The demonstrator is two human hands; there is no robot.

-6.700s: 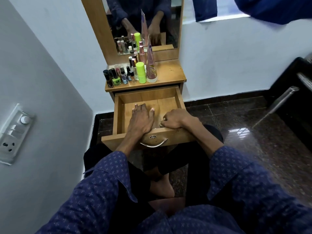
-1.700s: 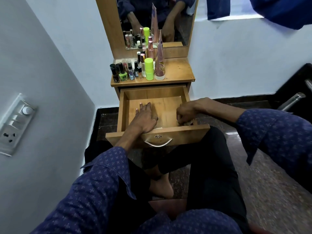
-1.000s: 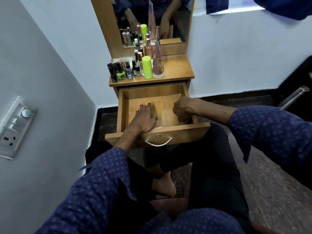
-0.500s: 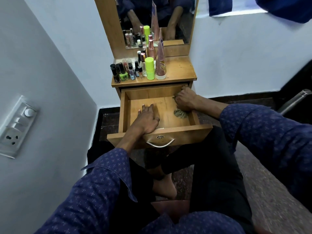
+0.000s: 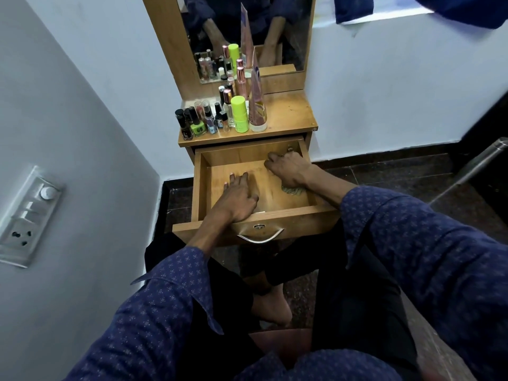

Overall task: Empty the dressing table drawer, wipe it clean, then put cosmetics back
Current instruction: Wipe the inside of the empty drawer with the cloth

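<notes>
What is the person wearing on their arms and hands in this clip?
Both arms wear loose dark blue sleeves with a small pale repeated motif, cuffs pushed up the forearms. The left hand and right hand are bare: no gloves, and no rings or watch visible.

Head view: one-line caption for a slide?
Right hand wipes the back right corner of the emptied drawer with a cloth; left hand rests flat inside; cosmetics wait on top.

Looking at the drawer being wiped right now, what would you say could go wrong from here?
The right hand works the cloth at the drawer's far right corner, directly below the crowded bottles near the tabletop edge; a jolt might topple them. The left hand presses inside the extended drawer, so leaning harder could strain it.
</notes>
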